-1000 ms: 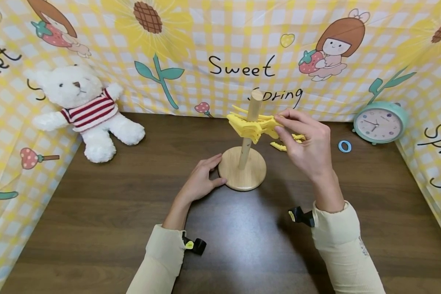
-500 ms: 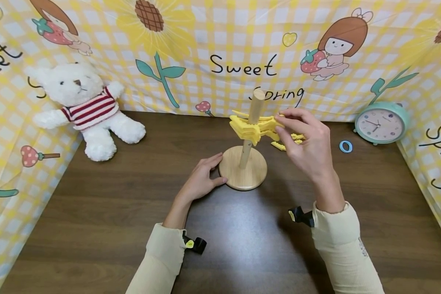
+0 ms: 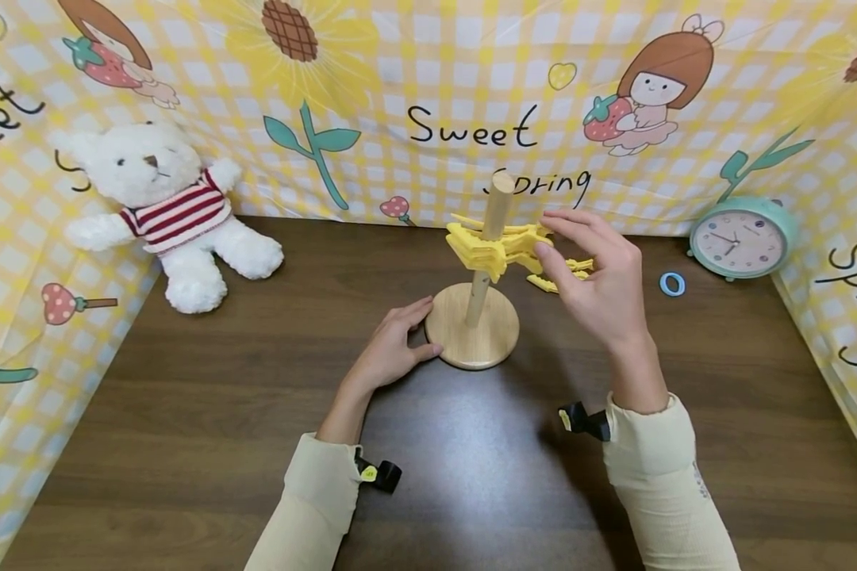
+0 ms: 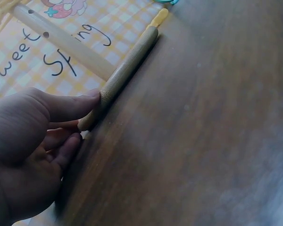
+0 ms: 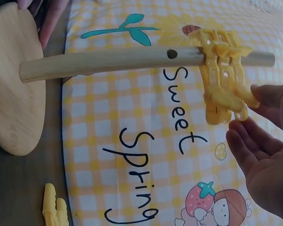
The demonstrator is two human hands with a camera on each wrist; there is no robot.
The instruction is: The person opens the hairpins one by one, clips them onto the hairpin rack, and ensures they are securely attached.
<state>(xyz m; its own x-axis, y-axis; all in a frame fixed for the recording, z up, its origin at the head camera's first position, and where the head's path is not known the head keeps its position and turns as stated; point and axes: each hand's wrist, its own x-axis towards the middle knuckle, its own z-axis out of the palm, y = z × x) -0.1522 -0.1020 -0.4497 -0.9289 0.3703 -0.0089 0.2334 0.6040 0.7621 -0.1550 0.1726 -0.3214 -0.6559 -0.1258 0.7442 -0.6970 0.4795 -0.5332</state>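
Observation:
A wooden stand has a round base [image 3: 471, 341] and an upright pole [image 3: 498, 208] with holes in it. Several yellow openwork plastic pieces [image 3: 487, 250] are stacked around the pole's upper part, well above the base. My left hand [image 3: 394, 345] grips the left rim of the base; in the left wrist view, its thumb [image 4: 78, 106] presses the top face. At the right end of the yellow pieces is my right hand [image 3: 600, 277], its thumb and index finger spread apart. The right wrist view has its fingertips [image 5: 236, 129] right at the pieces' ends.
More yellow plastic [image 3: 560, 279] lies on the dark wooden table [image 3: 207, 412], behind the right hand. Farther right are a blue ring [image 3: 672, 284] and a green alarm clock [image 3: 739, 239]. A white teddy bear [image 3: 164, 210] leans on the patterned cloth [image 3: 371, 87] at left.
My right index finger has lifted off the end of the yellow pieces, widening the pinch. The pieces stay on the pole, and my left hand stays at the base.

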